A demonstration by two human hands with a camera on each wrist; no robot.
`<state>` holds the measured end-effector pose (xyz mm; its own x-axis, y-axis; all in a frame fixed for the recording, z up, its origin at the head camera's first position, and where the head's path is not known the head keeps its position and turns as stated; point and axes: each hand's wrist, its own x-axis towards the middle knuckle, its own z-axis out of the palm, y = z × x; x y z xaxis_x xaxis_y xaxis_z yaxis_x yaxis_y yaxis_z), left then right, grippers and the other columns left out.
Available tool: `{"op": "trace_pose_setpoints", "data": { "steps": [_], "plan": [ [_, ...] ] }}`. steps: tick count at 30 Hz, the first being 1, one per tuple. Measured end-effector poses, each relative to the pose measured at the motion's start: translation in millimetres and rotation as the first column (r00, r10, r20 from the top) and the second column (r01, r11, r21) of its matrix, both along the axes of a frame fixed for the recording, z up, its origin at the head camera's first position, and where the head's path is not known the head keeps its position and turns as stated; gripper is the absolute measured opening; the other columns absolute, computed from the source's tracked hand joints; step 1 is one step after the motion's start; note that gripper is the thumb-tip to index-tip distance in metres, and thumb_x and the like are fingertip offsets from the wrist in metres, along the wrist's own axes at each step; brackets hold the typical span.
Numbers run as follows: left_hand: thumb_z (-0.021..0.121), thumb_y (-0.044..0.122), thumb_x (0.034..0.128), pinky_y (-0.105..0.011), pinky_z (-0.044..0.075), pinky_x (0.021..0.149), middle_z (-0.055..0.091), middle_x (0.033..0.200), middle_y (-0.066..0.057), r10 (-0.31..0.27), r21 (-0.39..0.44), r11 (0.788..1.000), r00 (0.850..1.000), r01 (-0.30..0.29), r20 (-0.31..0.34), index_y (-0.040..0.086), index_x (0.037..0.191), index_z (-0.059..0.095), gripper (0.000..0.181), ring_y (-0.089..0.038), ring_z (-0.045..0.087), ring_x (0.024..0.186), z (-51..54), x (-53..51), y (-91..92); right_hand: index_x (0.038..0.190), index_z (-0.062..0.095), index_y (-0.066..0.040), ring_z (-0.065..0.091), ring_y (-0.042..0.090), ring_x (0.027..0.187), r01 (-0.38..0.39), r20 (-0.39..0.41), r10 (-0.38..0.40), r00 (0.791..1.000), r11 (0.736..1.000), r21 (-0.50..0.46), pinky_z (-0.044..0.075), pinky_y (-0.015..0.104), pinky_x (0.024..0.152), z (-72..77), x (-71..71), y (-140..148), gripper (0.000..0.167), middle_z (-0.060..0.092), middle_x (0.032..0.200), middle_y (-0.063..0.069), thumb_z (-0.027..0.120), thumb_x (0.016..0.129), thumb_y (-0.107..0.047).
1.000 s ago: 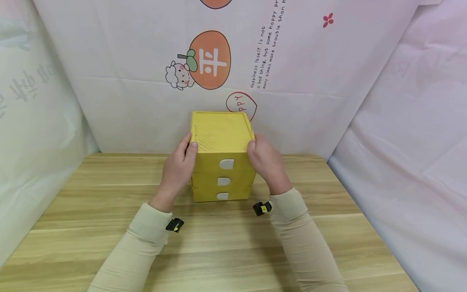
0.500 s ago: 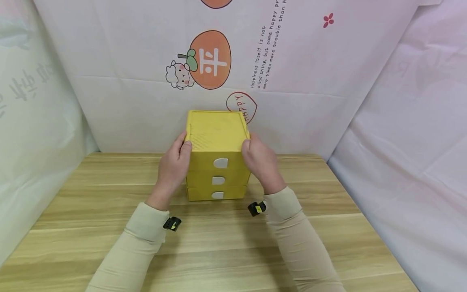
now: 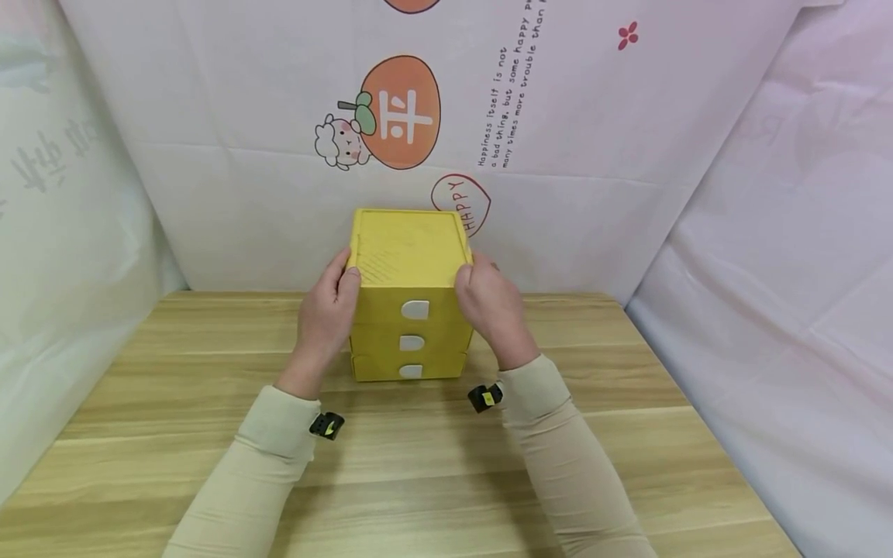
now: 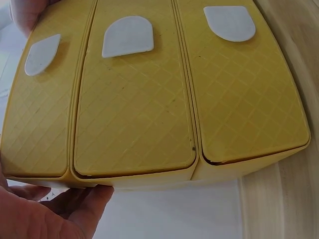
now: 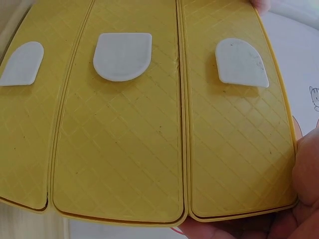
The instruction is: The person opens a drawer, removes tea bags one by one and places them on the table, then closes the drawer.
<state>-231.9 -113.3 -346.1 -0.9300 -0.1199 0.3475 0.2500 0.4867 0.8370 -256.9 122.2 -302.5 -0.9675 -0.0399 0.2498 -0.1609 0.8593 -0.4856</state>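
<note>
Because the yellow three-drawer box [image 3: 412, 248] has shifted slightly to the person's left, the work in hand looks like repositioning it whole (its drawers [image 4: 132, 109] all look pushed in). It appears to stand upright toward the back of the surface [image 3: 391, 465]. The left hand [image 3: 326, 314] grips its upper left side, fingers [image 4: 93, 208] and thumb closed on it; the right hand [image 3: 491, 306] grips the opposite side likewise.

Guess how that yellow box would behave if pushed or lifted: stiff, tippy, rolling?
The yellow box is probably stiff: its edges look straight between the left hand and right hand. Its flat sides suggest it wouldn't roll. Tilted forward, its drawers might slide out, since their fronts look separately outlined.
</note>
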Motion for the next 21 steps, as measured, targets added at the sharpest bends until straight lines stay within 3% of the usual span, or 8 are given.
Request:
{"op": "trace_pose_setpoints", "data": {
  "steps": [11, 14, 16, 19, 21],
  "plan": [
    [0.032, 0.046, 0.1102, -0.05, 0.036, 0.12, 0.041, 0.165, 0.0, -0.005, 0.025, 1.0, 1.0, 0.005, -0.003, 0.021, 0.163, 0.038, 0.059, -0.025, 0.038, 0.152, -0.3, -1.1, -1.9, 0.128, 0.06, -0.003, 0.059, 0.034, 0.086, 0.014, -0.015, -0.014, 1.0, 1.0, 0.008, 0.05, 0.051, 0.079, -1.9, -2.0, -4.2, 0.05, 0.063, 0.1, 0.015, 0.02, 0.105, -0.025],
    [0.032, 0.045, 0.1104, -0.049, 0.045, 0.105, 0.042, 0.165, 0.002, -0.016, 0.036, 0.999, 1.0, 0.016, -0.004, 0.025, 0.162, 0.04, 0.056, -0.029, 0.052, 0.137, -0.3, -1.6, -2.5, 0.125, 0.06, -0.004, 0.06, 0.034, 0.086, 0.018, -0.016, -0.018, 1.0, 1.0, 0.0, 0.051, 0.052, 0.079, -2.4, -2.5, -4.5, 0.049, 0.064, 0.101, 0.015, 0.02, 0.105, -0.025],
    [0.032, 0.045, 0.1106, -0.048, 0.044, 0.101, 0.042, 0.164, 0.004, -0.026, 0.048, 0.999, 1.0, 0.026, -0.002, 0.028, 0.161, 0.042, 0.054, -0.028, 0.053, 0.136, 0.0, -2.0, -3.0, 0.122, 0.06, -0.004, 0.06, 0.034, 0.085, 0.019, -0.018, -0.019, 1.0, 1.0, -0.005, 0.051, 0.052, 0.078, -2.4, -2.4, -4.8, 0.048, 0.064, 0.1, 0.015, 0.021, 0.105, -0.025],
    [0.033, 0.045, 0.1104, -0.048, 0.042, 0.11, 0.043, 0.164, 0.007, -0.056, 0.084, 0.995, 0.998, 0.055, 0.012, 0.031, 0.16, 0.045, 0.053, -0.025, 0.049, 0.141, 1.1, -2.2, -4.6, 0.121, 0.06, -0.004, 0.06, 0.034, 0.084, 0.018, -0.021, -0.018, 1.0, 1.0, -0.004, 0.051, 0.052, 0.077, -2.4, -2.3, -5.0, 0.048, 0.064, 0.098, 0.015, 0.021, 0.105, -0.025],
    [0.034, 0.046, 0.1102, -0.047, 0.032, 0.122, 0.043, 0.163, 0.01, -0.075, 0.111, 0.991, 0.997, 0.072, 0.023, 0.031, 0.159, 0.046, 0.052, -0.017, 0.035, 0.153, 1.7, -2.6, -5.8, 0.121, 0.06, -0.004, 0.059, 0.034, 0.083, 0.014, -0.023, -0.014, 1.0, 1.0, -0.005, 0.051, 0.051, 0.076, -2.2, -2.2, -5.4, 0.047, 0.063, 0.096, 0.015, 0.021, 0.105, -0.024]
  ]
}}
